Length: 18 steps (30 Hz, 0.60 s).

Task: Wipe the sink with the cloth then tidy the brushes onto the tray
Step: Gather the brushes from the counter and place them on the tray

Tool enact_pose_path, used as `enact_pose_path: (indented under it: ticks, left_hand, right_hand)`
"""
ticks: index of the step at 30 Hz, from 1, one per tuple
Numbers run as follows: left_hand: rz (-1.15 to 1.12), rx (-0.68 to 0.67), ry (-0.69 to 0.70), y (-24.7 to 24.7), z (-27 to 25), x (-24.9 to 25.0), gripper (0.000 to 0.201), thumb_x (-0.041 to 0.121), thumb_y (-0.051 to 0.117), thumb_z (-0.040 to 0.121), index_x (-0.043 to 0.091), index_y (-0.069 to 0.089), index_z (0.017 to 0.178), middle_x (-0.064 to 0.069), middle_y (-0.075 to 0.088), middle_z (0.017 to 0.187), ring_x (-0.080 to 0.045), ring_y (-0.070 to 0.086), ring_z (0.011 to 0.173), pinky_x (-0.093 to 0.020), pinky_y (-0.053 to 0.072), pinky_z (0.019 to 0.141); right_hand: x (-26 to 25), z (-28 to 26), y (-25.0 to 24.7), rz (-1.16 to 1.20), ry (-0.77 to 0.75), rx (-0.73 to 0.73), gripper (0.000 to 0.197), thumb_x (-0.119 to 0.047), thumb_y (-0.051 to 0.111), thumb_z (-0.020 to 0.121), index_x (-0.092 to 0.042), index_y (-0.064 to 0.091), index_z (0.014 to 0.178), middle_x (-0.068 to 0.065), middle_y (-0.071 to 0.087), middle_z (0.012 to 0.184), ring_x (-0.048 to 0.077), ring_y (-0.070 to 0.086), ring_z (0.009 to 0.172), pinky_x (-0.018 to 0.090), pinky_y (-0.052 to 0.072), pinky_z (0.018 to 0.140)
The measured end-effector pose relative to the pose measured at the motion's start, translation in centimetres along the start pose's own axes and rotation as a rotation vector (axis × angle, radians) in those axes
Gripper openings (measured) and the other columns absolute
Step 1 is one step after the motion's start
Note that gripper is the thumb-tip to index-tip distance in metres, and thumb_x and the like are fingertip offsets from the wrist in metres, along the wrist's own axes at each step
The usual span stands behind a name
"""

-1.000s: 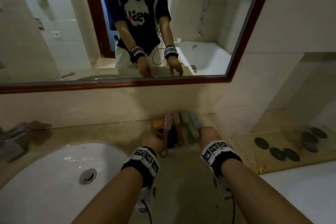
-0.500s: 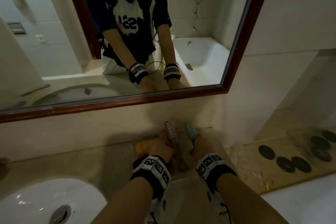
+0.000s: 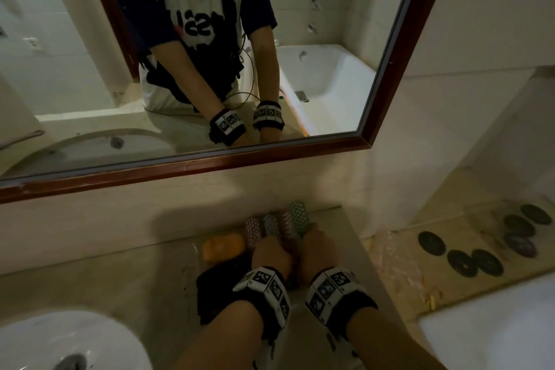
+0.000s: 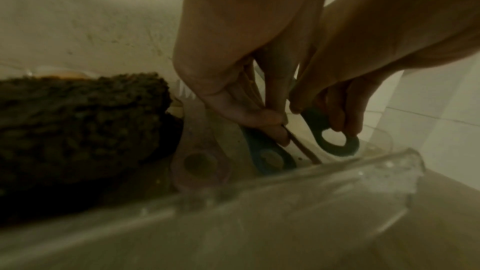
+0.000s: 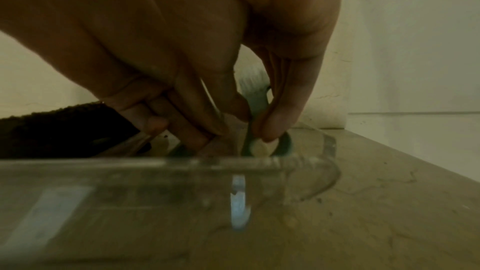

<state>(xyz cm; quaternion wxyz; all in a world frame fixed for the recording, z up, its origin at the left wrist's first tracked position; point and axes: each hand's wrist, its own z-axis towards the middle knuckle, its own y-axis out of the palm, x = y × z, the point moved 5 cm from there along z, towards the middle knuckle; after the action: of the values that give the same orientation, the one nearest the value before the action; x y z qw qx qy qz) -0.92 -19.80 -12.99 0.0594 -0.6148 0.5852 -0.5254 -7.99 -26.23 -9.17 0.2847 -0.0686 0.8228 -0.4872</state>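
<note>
Several brushes [image 3: 277, 224] with pink, teal and green heads lie side by side in a clear tray [image 4: 311, 174] by the wall. My left hand [image 3: 270, 252] grips the thin handles in the middle of the row [image 4: 262, 100]. Just to its right, my right hand [image 3: 318, 251] pinches the green brush's ring handle [image 5: 284, 143] between thumb and finger. A pink ring handle [image 4: 200, 163] and a teal one [image 4: 270, 157] rest on the tray floor. The dark cloth [image 3: 210, 288] lies bunched in the tray's left part. The white sink [image 3: 60, 342] is at the lower left.
An orange block [image 3: 222, 246] sits in the tray beside the brush heads. The wall and mirror [image 3: 210, 69] rise right behind it. The counter ends at the right, with dark discs [image 3: 474, 261] on the floor and a white tub edge [image 3: 495, 339] beyond.
Both hands have moved forward and closer together, lowering the brushes into the tray. The brush heads now lie in a neat row against the wall. The view has tilted down.
</note>
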Motion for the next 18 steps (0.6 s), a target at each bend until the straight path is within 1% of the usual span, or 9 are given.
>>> enact_pose_path:
  ticks: [2,4,6,9,11,12,14,15,18]
  left_hand:
    - [0.024,0.021,-0.033,-0.1,0.0,-0.2,0.027,0.017,0.05,0.092,-0.003,0.064,0.101,-0.02,0.067,0.111,-0.034,0.064,0.103,-0.038,0.053,0.085]
    - [0.039,0.026,-0.056,-0.1,0.0,-0.6,0.026,0.02,0.052,0.091,-0.001,0.064,0.103,-0.018,0.067,0.112,-0.033,0.064,0.103,-0.038,0.054,0.085]
    - [0.036,0.024,-0.062,0.0,0.1,-0.8,0.029,0.023,0.052,0.092,0.0,0.065,0.103,-0.018,0.067,0.112,-0.033,0.065,0.103,-0.038,0.055,0.085]
    - [0.04,0.002,-0.041,0.0,-0.1,-0.4,0.031,0.024,0.048,0.095,0.0,0.064,0.105,-0.017,0.067,0.114,-0.032,0.064,0.103,-0.036,0.053,0.084]
    - [0.056,-0.012,-0.016,-0.2,-0.2,-0.2,0.031,0.024,0.045,0.097,0.001,0.063,0.108,-0.017,0.066,0.117,-0.032,0.063,0.105,-0.035,0.052,0.086]
    - [0.057,-0.017,-0.011,-0.3,-0.3,-0.2,0.031,0.023,0.044,0.097,0.001,0.063,0.106,-0.017,0.065,0.117,-0.032,0.062,0.106,-0.035,0.051,0.086]
    - [0.048,-0.015,-0.019,-0.5,-0.6,-0.3,0.028,0.021,0.044,0.097,0.001,0.063,0.095,-0.019,0.064,0.117,-0.033,0.062,0.107,-0.036,0.051,0.087]
    - [0.039,-0.003,-0.025,-0.6,-0.7,-0.4,0.027,0.019,0.045,0.096,0.0,0.062,0.091,-0.02,0.064,0.116,-0.034,0.062,0.107,-0.036,0.051,0.087]
    - [0.026,0.023,-0.047,-0.7,-0.8,-0.8,0.03,0.019,0.045,0.096,-0.004,0.062,0.105,-0.021,0.063,0.118,-0.035,0.061,0.108,-0.036,0.05,0.087]
  right_hand:
    - [0.0,0.1,0.2,-0.011,0.002,-0.002,0.046,-0.03,0.054,0.093,-0.001,0.041,0.126,0.015,0.056,0.126,0.031,0.058,0.113,0.033,0.046,0.082]
    - [-0.1,0.2,0.3,-0.035,-0.003,0.009,0.041,-0.026,0.05,0.095,-0.002,0.04,0.126,0.015,0.055,0.128,0.03,0.058,0.113,0.033,0.048,0.086]
    - [-0.2,0.4,0.4,-0.048,-0.012,0.022,0.037,-0.022,0.046,0.097,-0.003,0.037,0.128,0.015,0.055,0.128,0.03,0.058,0.113,0.033,0.048,0.086]
    - [-0.4,0.4,0.4,-0.031,-0.026,0.019,0.039,-0.021,0.046,0.097,-0.003,0.035,0.13,0.017,0.056,0.126,0.031,0.059,0.111,0.032,0.046,0.08]
    - [-0.5,0.3,0.4,-0.056,-0.028,0.005,0.044,-0.021,0.046,0.098,-0.002,0.031,0.134,0.017,0.054,0.129,0.031,0.058,0.113,0.034,0.047,0.085]
    - [-0.5,0.3,0.4,-0.071,-0.024,-0.003,0.045,-0.021,0.045,0.098,-0.001,0.03,0.135,0.017,0.054,0.13,0.031,0.057,0.115,0.034,0.047,0.089]
    - [-0.4,0.2,0.6,-0.105,-0.015,-0.022,0.044,-0.018,0.044,0.098,0.001,0.03,0.136,0.017,0.053,0.132,0.031,0.056,0.118,0.034,0.046,0.092]
    - [-0.3,0.1,0.8,-0.121,-0.016,-0.028,0.043,-0.018,0.044,0.098,0.001,0.032,0.135,0.017,0.054,0.132,0.031,0.055,0.119,0.034,0.046,0.093]
    - [-0.3,0.1,1.1,-0.117,-0.035,-0.024,0.036,-0.022,0.041,0.099,-0.001,0.048,0.127,0.016,0.058,0.127,0.031,0.057,0.116,0.034,0.046,0.089]
